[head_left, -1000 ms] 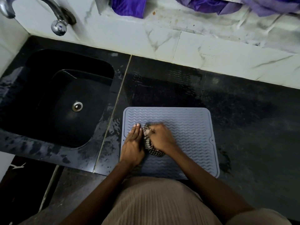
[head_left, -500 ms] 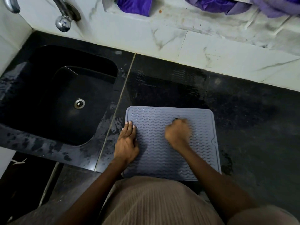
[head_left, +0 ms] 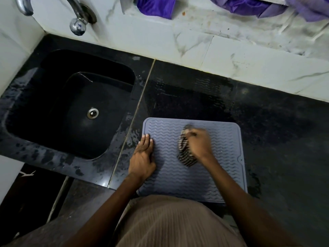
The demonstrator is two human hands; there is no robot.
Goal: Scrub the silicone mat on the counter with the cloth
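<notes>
A grey-blue silicone mat (head_left: 220, 139) with a wavy ribbed surface lies flat on the black counter (head_left: 277, 132), close to its front edge. My right hand (head_left: 200, 144) is closed on a bunched dark checked cloth (head_left: 185, 154) and presses it onto the middle of the mat; the hand is blurred. My left hand (head_left: 143, 155) lies flat with its fingers together on the mat's left edge, holding the mat down.
A black sink (head_left: 71, 104) with a metal drain (head_left: 92, 113) sits to the left, a chrome tap (head_left: 77, 25) above it. White marbled wall tiles (head_left: 231, 59) run behind the counter. Purple fabric (head_left: 156, 6) hangs at the top. The counter around the mat is wet.
My right hand swept the cloth from the mat's left to its upper middle, and the cloth now shows again beside it. My left hand slid to the mat's left edge.
</notes>
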